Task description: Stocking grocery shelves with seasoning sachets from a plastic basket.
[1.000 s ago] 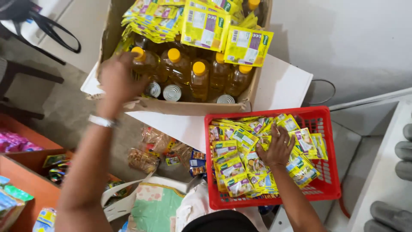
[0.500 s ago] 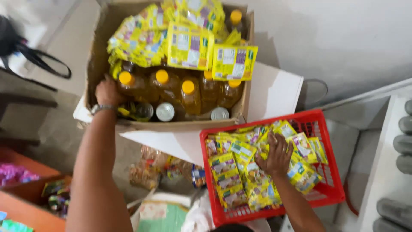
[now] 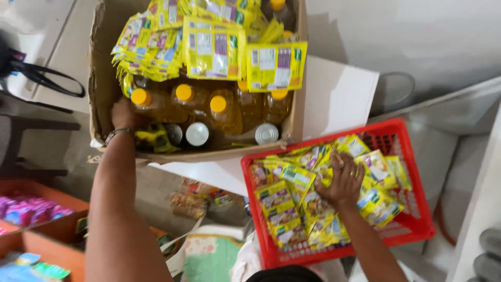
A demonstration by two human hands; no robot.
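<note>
Left hand (image 3: pixel 122 116): reaches down inside the cardboard box (image 3: pixel 99 78), at its near left corner, just beside a yellow-capped oil bottle (image 3: pixel 142 99). A wristwatch (image 3: pixel 116 134) sits on the wrist. Grip: the fingers are hidden among the goods, so I cannot tell whether they are clenched or released. A crumpled yellow sachet (image 3: pixel 152 140) lies touching the wrist side of the hand.

Right hand (image 3: pixel 344 180): laid flat, fingers spread, on the heap of sachets (image 3: pixel 292 201) in the red basket (image 3: pixel 417 209). Grip: released, pressing on the packets rather than grasping any.

Cardboard box: open-topped, standing on a white bench (image 3: pixel 339 94). Holds a row of oil bottles with yellow caps, three metal can tops (image 3: pixel 197 134) along the near wall, and strips of yellow sachets (image 3: pixel 214 47) draped over the bottles at the far side.

Red basket: plastic, lattice-sided, just beside the box on its right and nearer the person. Filled with loose yellow-and-green sachets, piled thickest at the left and middle.

Surroundings: packets of snacks (image 3: pixel 190 201) on the floor below the bench edge; an orange tray (image 3: pixel 36 230) with pink and blue packets at lower left; a black bag strap (image 3: pixel 47 78) at the left edge.
</note>
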